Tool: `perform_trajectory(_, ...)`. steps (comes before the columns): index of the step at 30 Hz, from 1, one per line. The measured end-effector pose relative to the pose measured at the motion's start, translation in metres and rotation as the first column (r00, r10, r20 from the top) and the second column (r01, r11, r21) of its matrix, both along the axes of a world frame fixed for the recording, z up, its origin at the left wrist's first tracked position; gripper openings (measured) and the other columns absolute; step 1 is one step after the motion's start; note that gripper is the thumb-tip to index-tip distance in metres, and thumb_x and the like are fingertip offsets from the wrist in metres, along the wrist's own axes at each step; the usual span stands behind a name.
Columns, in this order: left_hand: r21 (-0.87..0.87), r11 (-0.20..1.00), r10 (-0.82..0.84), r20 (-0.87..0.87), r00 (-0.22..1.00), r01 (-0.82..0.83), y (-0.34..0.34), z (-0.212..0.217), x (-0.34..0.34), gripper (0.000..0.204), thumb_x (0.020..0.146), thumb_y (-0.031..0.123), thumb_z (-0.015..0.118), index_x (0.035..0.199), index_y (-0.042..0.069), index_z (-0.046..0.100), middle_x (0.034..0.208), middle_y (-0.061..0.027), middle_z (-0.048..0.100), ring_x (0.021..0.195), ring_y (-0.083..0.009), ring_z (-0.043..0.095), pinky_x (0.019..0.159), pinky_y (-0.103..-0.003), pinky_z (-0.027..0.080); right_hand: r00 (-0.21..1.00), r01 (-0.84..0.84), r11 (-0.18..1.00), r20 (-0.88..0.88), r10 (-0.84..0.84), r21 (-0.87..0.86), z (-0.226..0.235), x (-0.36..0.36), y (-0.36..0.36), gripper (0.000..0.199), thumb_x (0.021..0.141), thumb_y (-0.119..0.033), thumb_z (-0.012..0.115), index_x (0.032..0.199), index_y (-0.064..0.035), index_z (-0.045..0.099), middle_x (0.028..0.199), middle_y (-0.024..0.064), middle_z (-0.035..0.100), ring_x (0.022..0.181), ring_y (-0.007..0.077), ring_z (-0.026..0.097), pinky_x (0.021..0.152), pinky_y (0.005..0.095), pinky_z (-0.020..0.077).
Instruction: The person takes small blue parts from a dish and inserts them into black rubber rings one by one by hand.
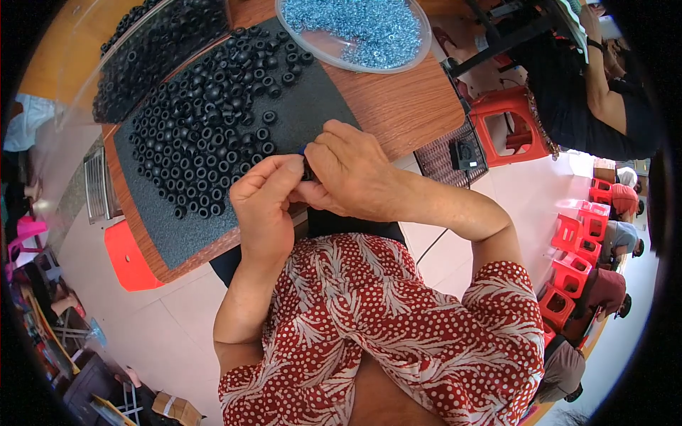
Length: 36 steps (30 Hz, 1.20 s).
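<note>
My left hand (264,202) and my right hand (352,170) meet at the near edge of the table, fingers closed and pinching. Between them shows a small black ring-shaped part (307,170), mostly covered by the fingertips. A speck of blue peeks out by the right fingertips, too small to name. Just beyond my hands, many loose black ring-shaped parts (213,131) with round holes are spread over a dark grey mat (323,92). Farther right, a round clear tub (428,35) holds small shiny blue pieces (355,28).
At the back left stands a clear bin (163,64) full of similar black parts. A red stool (131,255) is tucked by the table's left side, another red stool (508,117) on the right. A co-worker's arm (604,92) shows at upper right; several seated people line the far right.
</note>
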State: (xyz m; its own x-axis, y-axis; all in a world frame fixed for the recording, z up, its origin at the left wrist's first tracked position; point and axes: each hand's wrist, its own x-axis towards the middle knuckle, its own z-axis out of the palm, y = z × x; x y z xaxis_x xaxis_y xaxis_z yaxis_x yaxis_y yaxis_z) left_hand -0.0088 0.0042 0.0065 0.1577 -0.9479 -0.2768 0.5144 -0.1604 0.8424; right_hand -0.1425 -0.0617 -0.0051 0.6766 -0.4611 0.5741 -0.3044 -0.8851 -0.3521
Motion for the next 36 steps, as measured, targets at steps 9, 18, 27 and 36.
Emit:
perform_trajectory(9, 0.055, 0.984, -0.167, -0.008, 0.986, 0.167, 0.008, -0.001, 0.007, 0.022, 0.09, 0.011, 0.049, 0.088, -0.008, 0.059, 0.074, -0.0126, 0.064, 0.054, -0.0155, 0.058, 0.053, -0.026, 0.049, 0.999, -0.053, 0.998, -0.008, 0.054, 0.036, -0.004, -0.006, -0.001, 0.025, 0.064, -0.017, 0.065, 0.066, -0.0015, 0.046, 0.064, 0.0122, 0.048, 0.063, 0.0279, 0.049, 0.053, 0.0369, 0.0428)
perform_trajectory(18, 0.04, 0.995, -0.094, 0.095, 0.991, 0.091, 0.009, -0.003, -0.001, 0.024, 0.091, 0.012, 0.049, 0.084, -0.007, 0.06, 0.068, -0.01, 0.062, 0.051, -0.0121, 0.055, 0.047, -0.022, 0.045, 0.992, -0.118, 0.989, -0.055, 0.113, -0.089, -0.006, -0.004, -0.003, 0.022, 0.064, -0.013, 0.062, 0.068, -0.0007, 0.045, 0.062, 0.0106, 0.042, 0.057, 0.0253, 0.044, 0.049, 0.034, 0.0384)
perform_trajectory(27, 0.013, 0.997, -0.075, 0.125, 0.989, 0.074, 0.0, 0.0, -0.001, 0.025, 0.092, 0.015, 0.048, 0.083, -0.006, 0.06, 0.067, -0.0075, 0.06, 0.052, -0.0102, 0.054, 0.046, -0.021, 0.045, 0.992, -0.101, 0.968, -0.102, 0.079, -0.232, -0.003, -0.002, -0.009, 0.019, 0.064, -0.017, 0.057, 0.062, -0.0022, 0.046, 0.058, 0.0092, 0.046, 0.055, 0.0224, 0.046, 0.045, 0.0322, 0.037)
perform_trajectory(36, 0.044, 0.998, -0.046, 0.205, 0.978, 0.038, 0.018, -0.008, 0.003, 0.033, 0.094, 0.025, 0.048, 0.098, -0.005, 0.06, 0.079, -0.0083, 0.064, 0.059, -0.0095, 0.056, 0.053, -0.02, 0.046, 0.999, -0.005, 0.939, -0.038, -0.008, -0.344, 0.023, -0.002, -0.039, 0.023, 0.071, -0.021, 0.062, 0.063, -0.0057, 0.048, 0.059, 0.008, 0.046, 0.056, 0.0245, 0.047, 0.047, 0.034, 0.0388)
